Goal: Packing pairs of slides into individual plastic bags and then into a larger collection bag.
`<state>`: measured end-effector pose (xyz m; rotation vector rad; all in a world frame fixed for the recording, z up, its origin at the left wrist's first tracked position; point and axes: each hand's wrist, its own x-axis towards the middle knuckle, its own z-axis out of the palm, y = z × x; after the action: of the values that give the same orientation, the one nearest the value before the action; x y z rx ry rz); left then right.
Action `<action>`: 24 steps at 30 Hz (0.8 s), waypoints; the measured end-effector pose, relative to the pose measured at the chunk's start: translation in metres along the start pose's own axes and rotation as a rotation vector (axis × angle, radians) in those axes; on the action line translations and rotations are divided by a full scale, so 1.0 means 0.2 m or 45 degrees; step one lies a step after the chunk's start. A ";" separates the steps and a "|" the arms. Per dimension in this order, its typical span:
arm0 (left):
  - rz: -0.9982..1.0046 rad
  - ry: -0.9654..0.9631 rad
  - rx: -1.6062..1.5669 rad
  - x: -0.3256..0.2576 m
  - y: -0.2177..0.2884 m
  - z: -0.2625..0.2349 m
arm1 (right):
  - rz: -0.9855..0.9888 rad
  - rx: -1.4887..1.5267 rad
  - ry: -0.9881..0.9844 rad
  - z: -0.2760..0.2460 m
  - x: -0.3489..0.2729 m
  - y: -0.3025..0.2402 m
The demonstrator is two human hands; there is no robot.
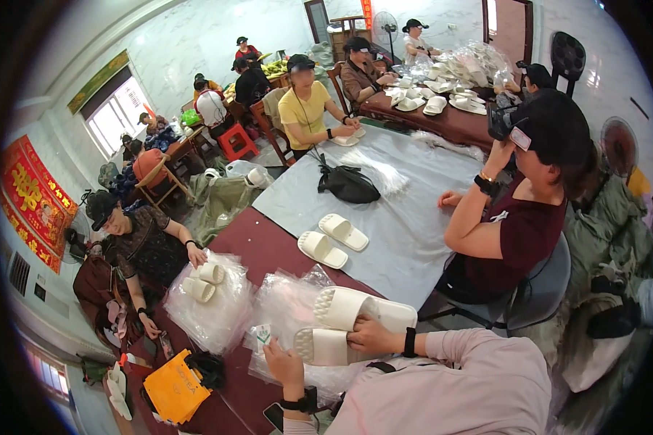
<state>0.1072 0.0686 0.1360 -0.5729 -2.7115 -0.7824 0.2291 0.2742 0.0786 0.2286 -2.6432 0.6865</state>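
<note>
A pair of cream slippers lies before me on a stack of clear plastic bags point(286, 293). My right hand point(371, 336) grips the nearer slipper point(321, 346), its fingers tucked into the foot opening and partly hidden. Beside it, touching, is the farther slipper point(341, 308). To the left, my left hand point(284, 362) pinches a small white card with a green mark point(262, 336) at the edge of the bags. A second slipper pair point(332, 241) sits farther off on the grey table cover point(406, 239).
Left of me, a co-worker point(141, 246) handles slippers point(204, 281) on plastic bags. A yellow bag point(176, 388) and a phone point(273, 415) lie on the red table. Ahead are a black drawstring bag point(348, 183) and a worker in yellow point(308, 109). Another person point(515, 210) sits at right.
</note>
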 end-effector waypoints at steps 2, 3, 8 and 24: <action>0.112 0.130 0.015 -0.02 -0.02 0.03 | -0.030 0.025 0.039 -0.02 0.02 -0.01; 0.113 0.124 0.016 -0.03 -0.03 0.05 | -0.024 0.027 0.038 -0.02 0.02 0.00; -0.364 0.446 -0.199 -0.10 -0.21 0.10 | -0.021 0.065 0.079 -0.02 0.00 0.00; 0.035 0.106 -0.339 0.11 -0.25 -0.03 | 0.124 0.551 0.001 -0.20 0.02 0.19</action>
<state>0.0673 0.0319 0.1260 -0.6171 -2.5363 -1.1432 0.2300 0.3276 0.0951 0.2187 -2.4871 1.2877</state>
